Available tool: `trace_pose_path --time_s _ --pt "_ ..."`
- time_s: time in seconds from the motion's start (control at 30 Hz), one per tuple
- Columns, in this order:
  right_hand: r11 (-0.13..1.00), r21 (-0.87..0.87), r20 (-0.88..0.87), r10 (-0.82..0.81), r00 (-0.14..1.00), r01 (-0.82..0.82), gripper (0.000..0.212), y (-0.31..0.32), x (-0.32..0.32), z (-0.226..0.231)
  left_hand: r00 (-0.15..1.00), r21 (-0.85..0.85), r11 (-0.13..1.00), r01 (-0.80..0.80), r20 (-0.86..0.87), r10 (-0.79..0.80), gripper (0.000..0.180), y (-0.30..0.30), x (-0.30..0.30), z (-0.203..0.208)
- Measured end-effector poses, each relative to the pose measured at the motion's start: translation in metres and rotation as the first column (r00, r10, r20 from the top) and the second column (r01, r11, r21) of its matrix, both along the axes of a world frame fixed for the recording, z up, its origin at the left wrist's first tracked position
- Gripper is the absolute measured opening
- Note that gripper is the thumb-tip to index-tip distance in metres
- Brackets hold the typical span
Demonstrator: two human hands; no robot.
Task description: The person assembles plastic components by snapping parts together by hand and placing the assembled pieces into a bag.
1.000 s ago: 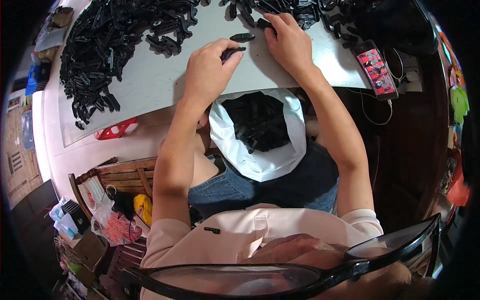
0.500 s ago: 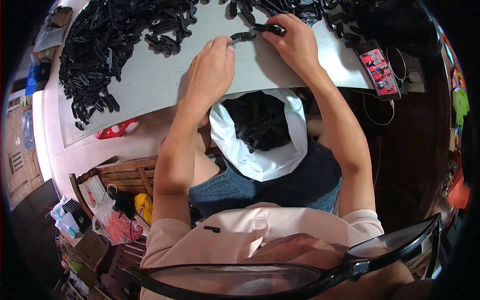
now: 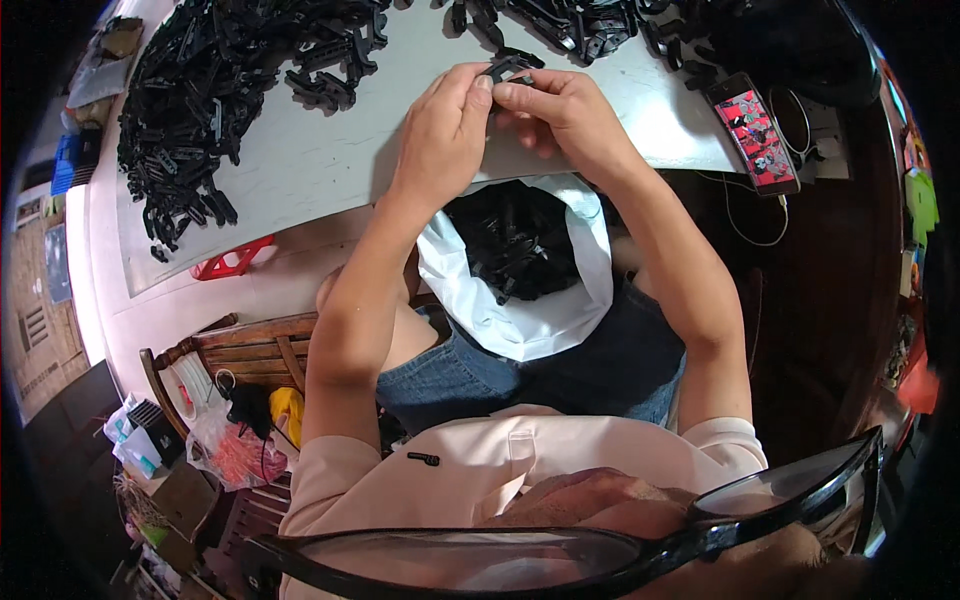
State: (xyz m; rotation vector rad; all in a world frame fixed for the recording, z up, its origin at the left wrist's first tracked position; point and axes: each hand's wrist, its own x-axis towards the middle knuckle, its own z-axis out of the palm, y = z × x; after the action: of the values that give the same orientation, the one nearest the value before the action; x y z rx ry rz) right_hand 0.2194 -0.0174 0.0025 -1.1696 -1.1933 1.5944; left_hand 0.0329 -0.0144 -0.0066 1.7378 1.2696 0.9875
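Above the table's near edge, my left hand (image 3: 440,135) and my right hand (image 3: 572,112) meet, thumbs close together. Pinched between their fingertips are small black plastic parts (image 3: 512,66), touching each other or nearly so. The left fingers close on one part and the right fingers on another; where one ends and the other begins is hard to make out. Below, between my thighs, a white bag (image 3: 460,275) with its rim folded out holds many similar black pieces (image 3: 515,240).
A large heap of black parts (image 3: 200,110) covers the left of the white table (image 3: 330,160); more parts (image 3: 590,30) lie along its far side. A phone (image 3: 757,140) with a lit screen and cable rests at the right edge. A wooden bench (image 3: 255,350) with bags stands lower left.
My hands have come together from apart. The right hand moved left and down, the left slightly right, bringing their black parts together.
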Motion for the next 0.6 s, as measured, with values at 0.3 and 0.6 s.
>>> trace_pose_path --time_s 0.3,0.6 --pt "0.999 -0.033 0.030 0.026 0.999 -0.025 0.033 -0.002 0.004 -0.014 0.973 0.148 0.986 0.073 -0.228 -0.038 0.042 -0.009 0.003 -0.002" --pt "0.982 0.147 0.020 -0.127 0.992 0.123 0.038 -0.006 0.001 -0.010 0.966 0.058 0.986 0.154 -0.218 -0.138 0.031 -0.006 -0.005 0.014"
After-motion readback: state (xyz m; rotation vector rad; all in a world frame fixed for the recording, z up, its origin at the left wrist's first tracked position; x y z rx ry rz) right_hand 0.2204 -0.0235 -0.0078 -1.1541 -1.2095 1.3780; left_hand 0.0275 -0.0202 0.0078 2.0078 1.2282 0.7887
